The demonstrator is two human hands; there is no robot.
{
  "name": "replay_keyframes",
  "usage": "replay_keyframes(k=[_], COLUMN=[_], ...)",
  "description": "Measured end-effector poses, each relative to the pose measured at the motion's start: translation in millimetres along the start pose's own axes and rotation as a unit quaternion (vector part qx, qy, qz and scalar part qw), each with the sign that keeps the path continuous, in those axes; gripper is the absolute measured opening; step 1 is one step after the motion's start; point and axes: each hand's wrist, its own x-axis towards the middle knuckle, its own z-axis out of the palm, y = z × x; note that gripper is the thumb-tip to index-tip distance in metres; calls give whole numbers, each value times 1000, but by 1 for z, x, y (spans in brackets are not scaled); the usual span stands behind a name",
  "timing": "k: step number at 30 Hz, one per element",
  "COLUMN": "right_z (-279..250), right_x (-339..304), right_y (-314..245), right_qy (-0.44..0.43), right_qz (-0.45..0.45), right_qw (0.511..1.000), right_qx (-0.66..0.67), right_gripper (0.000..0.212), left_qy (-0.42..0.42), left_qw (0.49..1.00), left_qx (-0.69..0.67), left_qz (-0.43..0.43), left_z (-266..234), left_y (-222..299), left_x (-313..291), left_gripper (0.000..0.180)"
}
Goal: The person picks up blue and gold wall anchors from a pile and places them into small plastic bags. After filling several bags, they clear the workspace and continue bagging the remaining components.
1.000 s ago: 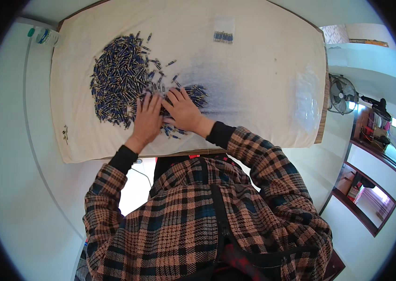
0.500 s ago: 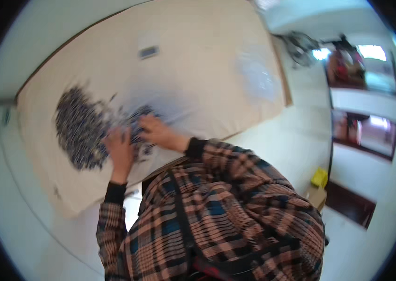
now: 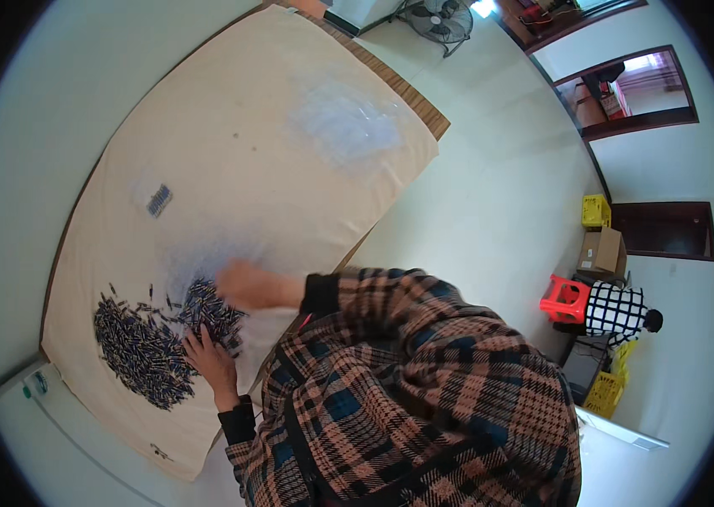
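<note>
A big heap of small dark blue tubes with pale bands (image 3: 141, 351), which look like ink cartridges, lies on the cream cloth (image 3: 289, 194). Beside it, to the right, sits a smaller heap of the same tubes (image 3: 205, 308). My left hand (image 3: 211, 363) rests at the near edge of this smaller heap, between the two, with fingers spread. Over the far right edge of the smaller heap is my right hand (image 3: 247, 285), smeared by motion; its fingers cannot be made out. A clear packet with a row of tubes (image 3: 159, 200) lies farther off on the cloth.
Clear plastic bags (image 3: 344, 127) are spread at the table's far right. A few stray bits (image 3: 161, 452) lie near the left corner. Beyond the table stand a fan (image 3: 437, 19), a cardboard box (image 3: 602, 251), and a person on a red stool (image 3: 565, 298).
My view has swung round, so the table now appears turned and the room at right shows more. My right hand has shifted to the smaller heap's far edge; my left stays by that heap.
</note>
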Motion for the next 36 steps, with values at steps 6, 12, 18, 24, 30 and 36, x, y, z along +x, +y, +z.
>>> replay_keyframes(k=[6,12,18,24,30,36], right_z=[-110,-167,-169,-184,-200,-155], right_x=[-38,-41,-42,-51,-27,1], right_y=[130,201,226,214,111,25], right_qy=[283,193,93,192,251,-72], right_qz=[251,492,469,365,196,154], right_qw=[891,799,832,838,946,902], right_qx=[-251,-286,-282,-359,-53,397], right_gripper=[39,42,31,18,10,12], left_qy=[48,81,93,96,132,33], left_qw=[998,990,980,983,964,716], left_qx=[-47,-115,-168,-155,-226,-691], left_qz=[-8,-9,-42,-38,39,-99], left_z=[-4,-14,-14,-16,-28,-71], left_y=[17,49,76,87,92,117], left_x=[-2,-1,-4,-2,13,48], left_gripper=[48,47,46,45,42,48])
